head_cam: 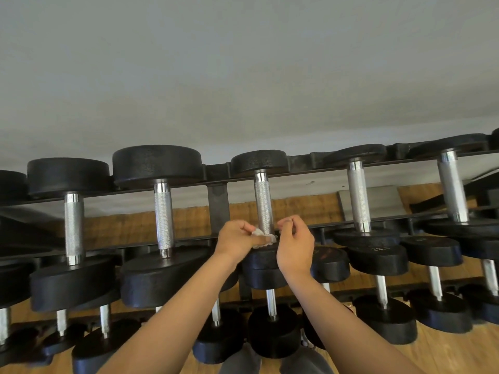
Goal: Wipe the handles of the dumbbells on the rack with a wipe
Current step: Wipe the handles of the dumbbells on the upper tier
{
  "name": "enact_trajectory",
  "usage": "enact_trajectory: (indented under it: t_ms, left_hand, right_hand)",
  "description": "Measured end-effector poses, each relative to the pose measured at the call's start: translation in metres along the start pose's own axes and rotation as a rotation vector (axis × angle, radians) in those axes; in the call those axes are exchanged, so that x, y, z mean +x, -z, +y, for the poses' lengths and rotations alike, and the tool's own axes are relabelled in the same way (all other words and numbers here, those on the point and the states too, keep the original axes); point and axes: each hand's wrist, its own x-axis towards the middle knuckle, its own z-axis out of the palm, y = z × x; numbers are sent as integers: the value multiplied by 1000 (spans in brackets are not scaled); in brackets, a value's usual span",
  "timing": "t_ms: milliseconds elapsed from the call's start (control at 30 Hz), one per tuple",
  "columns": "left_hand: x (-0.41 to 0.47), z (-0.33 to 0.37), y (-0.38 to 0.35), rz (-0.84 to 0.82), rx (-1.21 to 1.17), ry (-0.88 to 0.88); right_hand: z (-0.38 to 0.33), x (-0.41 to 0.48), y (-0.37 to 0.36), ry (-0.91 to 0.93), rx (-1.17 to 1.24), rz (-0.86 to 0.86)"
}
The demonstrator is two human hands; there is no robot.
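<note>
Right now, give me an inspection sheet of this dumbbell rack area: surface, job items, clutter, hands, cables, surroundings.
Surface: black metal rack, loaded with black dumbbells.
Job's things: crumpled white wipe at the near end of a knurled silver dumbbell handle, top row.
Clutter: nothing seen.
Hands: left hand pinches the wipe; right hand curled beside the handle, hold unclear.
Cables: nothing seen.
Surroundings: grey wall, wooden floor.
</note>
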Motion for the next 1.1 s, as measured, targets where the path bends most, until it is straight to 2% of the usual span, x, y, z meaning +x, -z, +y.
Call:
enact_trajectory:
  t_ms: [200,333,467,633,733,800,1100]
  left_hand:
    - [3,0,5,25,-65,6]
    - [4,1,6,-20,7,-50]
    - [5,-2,4,48,-87,-107]
    - [6,-6,6,-15,-1,-150]
    - [15,6,4,85,-122,-136]
    - [11,5,-2,77,-152,-114]
    - [6,-2,-6,82,-16,-213]
  right_hand:
    - [-1,-1,-1,-5,5,3]
    - [0,0,-1,-4,6,9]
    - [0,0,0,-1,16,11]
    - [1,0,1,-8,13,6]
    - [0,0,1,-10,18,0]
    - [-1,0,0,-10,22,-2]
    - [2,1,0,3,30,-17]
